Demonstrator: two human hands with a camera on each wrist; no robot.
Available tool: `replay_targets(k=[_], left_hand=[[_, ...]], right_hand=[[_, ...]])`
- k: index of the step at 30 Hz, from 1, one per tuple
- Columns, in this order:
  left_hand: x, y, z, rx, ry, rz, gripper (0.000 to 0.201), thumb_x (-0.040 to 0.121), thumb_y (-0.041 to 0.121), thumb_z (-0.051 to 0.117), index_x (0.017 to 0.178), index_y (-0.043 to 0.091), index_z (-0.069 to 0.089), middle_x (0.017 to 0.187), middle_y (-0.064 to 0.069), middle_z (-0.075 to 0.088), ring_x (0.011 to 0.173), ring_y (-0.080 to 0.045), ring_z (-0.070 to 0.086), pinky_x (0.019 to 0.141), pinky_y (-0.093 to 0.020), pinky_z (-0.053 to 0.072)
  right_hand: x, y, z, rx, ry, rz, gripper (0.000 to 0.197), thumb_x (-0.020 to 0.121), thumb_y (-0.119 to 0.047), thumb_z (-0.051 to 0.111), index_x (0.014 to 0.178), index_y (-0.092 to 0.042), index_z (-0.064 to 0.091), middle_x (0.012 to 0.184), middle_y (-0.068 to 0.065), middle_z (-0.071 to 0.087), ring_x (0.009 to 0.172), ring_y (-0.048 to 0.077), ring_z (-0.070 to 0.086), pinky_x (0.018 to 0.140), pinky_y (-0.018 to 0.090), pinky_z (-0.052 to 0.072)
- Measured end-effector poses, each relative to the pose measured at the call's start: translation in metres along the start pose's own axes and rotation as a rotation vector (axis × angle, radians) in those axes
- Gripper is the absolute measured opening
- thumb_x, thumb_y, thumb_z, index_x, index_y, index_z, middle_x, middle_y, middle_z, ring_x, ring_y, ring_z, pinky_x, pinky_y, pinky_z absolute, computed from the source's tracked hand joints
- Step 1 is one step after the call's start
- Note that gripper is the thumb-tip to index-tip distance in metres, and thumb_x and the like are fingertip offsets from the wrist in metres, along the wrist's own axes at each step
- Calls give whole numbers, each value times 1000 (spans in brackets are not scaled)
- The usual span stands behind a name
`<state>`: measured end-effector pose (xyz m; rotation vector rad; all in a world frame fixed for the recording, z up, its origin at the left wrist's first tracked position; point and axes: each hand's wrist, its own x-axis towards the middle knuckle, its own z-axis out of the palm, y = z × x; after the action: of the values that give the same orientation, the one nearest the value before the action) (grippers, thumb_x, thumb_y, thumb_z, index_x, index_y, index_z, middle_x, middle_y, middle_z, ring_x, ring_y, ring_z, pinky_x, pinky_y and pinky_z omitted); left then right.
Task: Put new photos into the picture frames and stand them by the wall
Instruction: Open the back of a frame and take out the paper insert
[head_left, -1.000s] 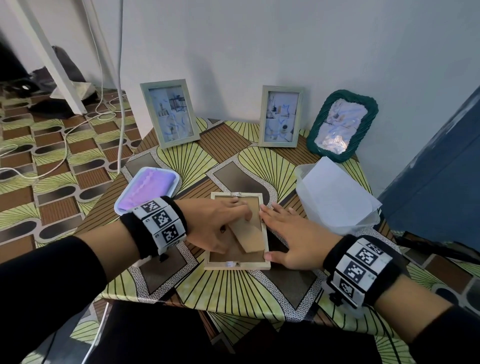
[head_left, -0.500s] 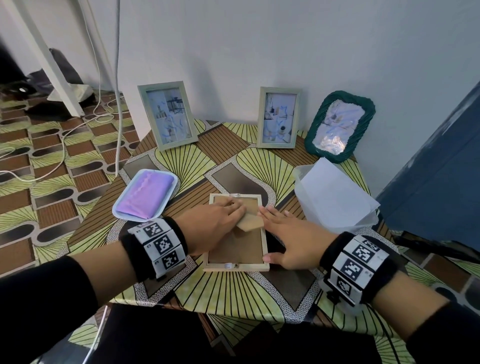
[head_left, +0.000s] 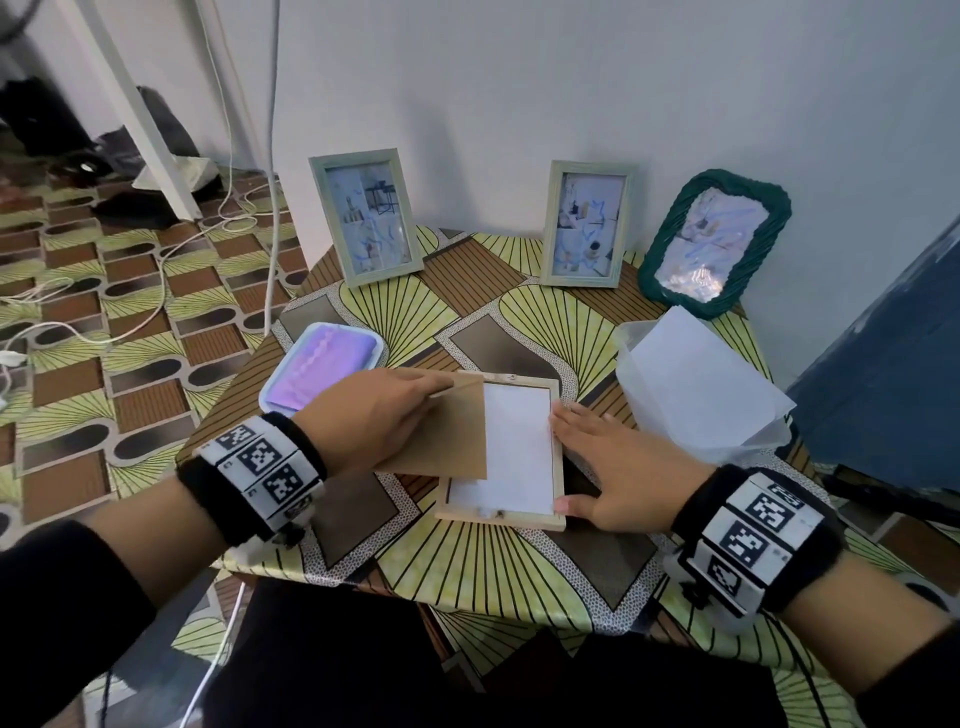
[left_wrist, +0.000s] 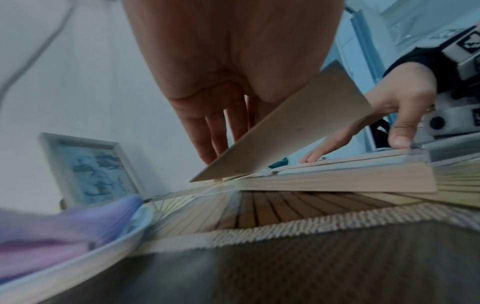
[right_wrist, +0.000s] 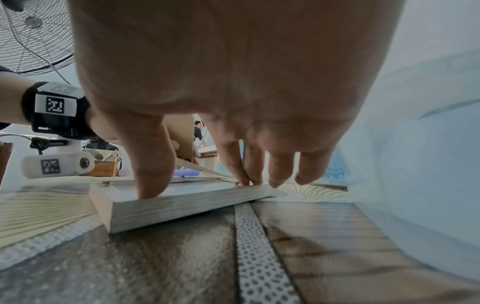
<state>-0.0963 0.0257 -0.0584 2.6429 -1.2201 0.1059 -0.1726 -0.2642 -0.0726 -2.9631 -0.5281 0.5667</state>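
Observation:
A pale wooden frame (head_left: 557, 447) lies face down in the middle of the table. A white sheet (head_left: 517, 441) shows inside it. My left hand (head_left: 379, 415) pinches the brown backing board (head_left: 447, 434), which is tilted up over the frame's left side. In the left wrist view the board (left_wrist: 298, 127) slants up from the frame (left_wrist: 337, 179). My right hand (head_left: 618, 467) lies flat, its fingers and thumb pressing on the frame's right rail (right_wrist: 187, 205). Two pale frames (head_left: 363, 215) (head_left: 587, 228) and a green woven frame (head_left: 714, 249) stand by the wall with photos in them.
A white tray with a purple cloth (head_left: 324, 364) sits left of the frame, close to my left hand. A translucent tub with white paper (head_left: 696, 384) stands just right of my right hand. Cables run over the floor at the left.
My left hand has lifted the backing board out of the frame and swung it left, uncovering the white sheet. My right hand has stayed on the right rail.

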Motion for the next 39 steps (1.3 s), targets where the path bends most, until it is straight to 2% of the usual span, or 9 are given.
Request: replay_targets(k=[7,12,18,24,27,29,33,36,39], left_hand=[[-29,-24,4,3,-208,-236,47,103,21,42,149,23,41,147,-4,50,127,-25,54,105,-35,41],[-33,-24,9,60,-359,-147,59,104,18,35,157,21,11,164,2,11,149,-8,14,117,-23,17],[-25,-10,22,110,-473,-101,64,105,27,29,156,16,-8,165,-3,-5,151,-13,-7,115,-23,-1],[-12,-6,8,46,-462,-187,59,100,19,33,157,22,17,164,1,15,149,-15,21,121,-34,19],[-10,0,-1,34,-354,-256,40,100,27,39,140,26,47,138,-4,58,119,-24,57,101,-38,46],[-7,7,-4,9,-215,-290,31,99,29,44,127,21,58,113,-3,69,101,-23,63,87,-34,50],[10,15,-9,-79,-76,-321,29,97,34,53,123,26,63,111,3,69,95,-15,62,83,-29,51],[25,17,-7,-80,-152,-329,29,93,43,58,118,31,61,107,3,55,93,-15,57,83,-31,49],[38,16,-1,-40,-211,-382,38,87,52,65,118,30,59,104,4,47,94,-16,53,81,-30,43]], right_hand=[[-10,3,1,18,-10,35,98,89,-60,51,155,-19,-8,161,-9,-16,147,4,-11,122,29,-1],[-12,1,-3,32,-44,52,97,90,-58,52,155,-19,-9,161,-10,-17,147,3,-9,122,29,1],[-13,0,-4,39,-64,63,98,90,-57,53,155,-19,-9,161,-9,-18,148,4,-8,123,30,3],[-11,1,-4,82,-64,80,100,88,-54,59,155,-19,-6,161,-10,-15,149,5,-3,123,32,9],[-8,1,-3,144,-55,72,101,87,-50,64,156,-19,-3,161,-10,-12,149,9,2,123,35,12],[-5,0,-3,165,-42,54,102,86,-48,66,156,-19,-1,162,-10,-10,149,10,5,123,35,12],[1,-6,-8,219,23,13,102,82,-47,72,156,-17,9,163,-6,9,148,12,14,122,35,17],[7,-11,-17,298,164,41,78,85,-47,67,150,-21,33,148,-5,46,131,15,45,110,38,38],[15,-15,-22,324,323,126,53,90,-42,62,138,-21,51,130,-4,59,114,16,56,100,38,46]])
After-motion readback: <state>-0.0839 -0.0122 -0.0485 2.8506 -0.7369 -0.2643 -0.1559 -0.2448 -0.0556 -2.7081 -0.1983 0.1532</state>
